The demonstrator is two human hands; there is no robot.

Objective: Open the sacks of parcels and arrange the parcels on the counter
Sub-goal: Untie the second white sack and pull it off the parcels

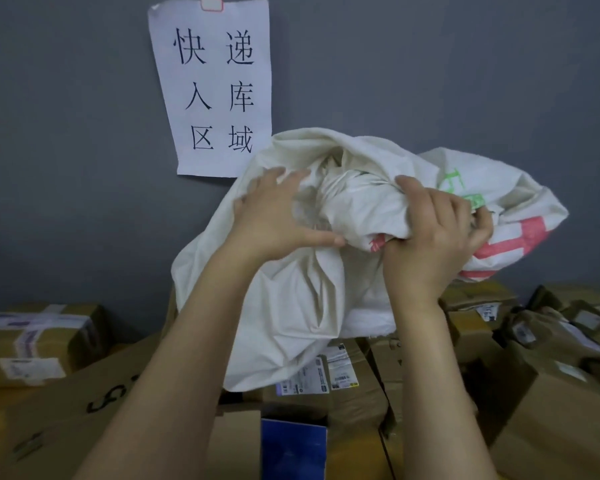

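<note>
Table itself hidden under cardboard boxes. Big flat box [66,407] w/ black marker writing lies below and left of left hand [278,216]. Taped box [39,337] w/ label sits further left. Labelled boxes [329,375] lie directly below both hands; blue item [293,448] nearer still. More boxes and brown parcels [548,341] below and right of right hand [430,237].

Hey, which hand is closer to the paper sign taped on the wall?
Left. The left hand presses on the white sack just below and right of the paper sign; the right hand grips the sack's bunched cloth farther to the right.
</note>
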